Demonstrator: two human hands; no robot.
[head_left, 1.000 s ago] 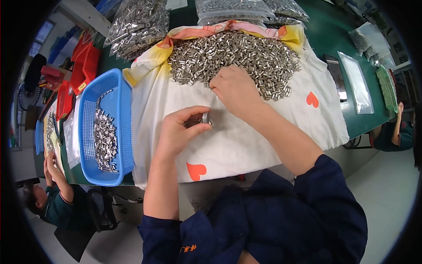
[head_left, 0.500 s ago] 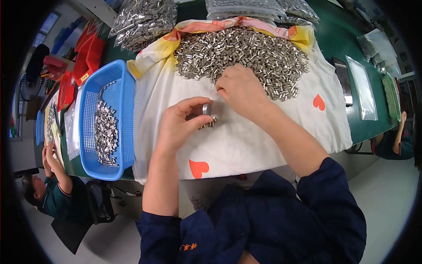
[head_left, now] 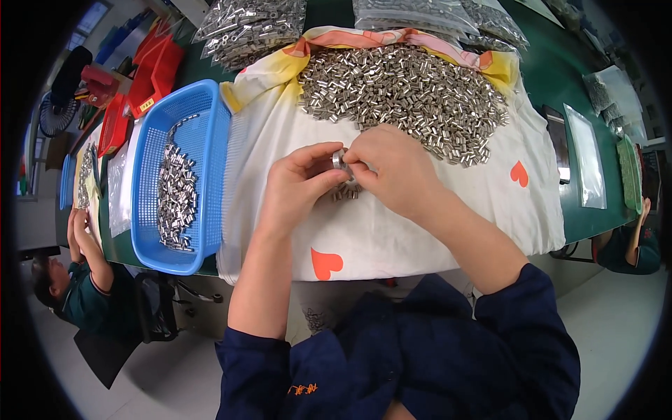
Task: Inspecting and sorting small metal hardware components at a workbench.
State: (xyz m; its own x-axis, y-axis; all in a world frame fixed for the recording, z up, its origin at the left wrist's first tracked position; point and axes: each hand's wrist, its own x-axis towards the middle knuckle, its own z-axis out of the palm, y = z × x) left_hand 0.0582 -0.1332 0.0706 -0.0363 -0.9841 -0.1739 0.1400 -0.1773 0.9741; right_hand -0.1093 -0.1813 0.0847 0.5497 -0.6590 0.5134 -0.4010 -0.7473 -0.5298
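Between the thumb and fingers of my left hand (head_left: 299, 183) is a short silvery metal ring (head_left: 339, 159), held on its edge. My right hand (head_left: 392, 168) meets it from the right, its thumb and forefinger pinched at the ring's opening. Whatever those fingertips hold is too small or hidden to make out. Below the ring a few small metal sleeves (head_left: 347, 192) lie on the white cloth (head_left: 413, 245), partly covered by my hands. Just beyond my hands spreads a large heap of the same small metal sleeves (head_left: 406, 91).
Left of the cloth stands a blue plastic basket (head_left: 213, 175) with many metal sleeves inside. Bags of metal parts (head_left: 252, 31) lie at the back. Red bins (head_left: 154, 73) stand at far left. A flat clear bag (head_left: 584, 157) lies right. Co-workers (head_left: 94, 294) sit at both sides.
My right hand has come from the heap's near edge down to the ring in my left hand. The view has shifted slightly.
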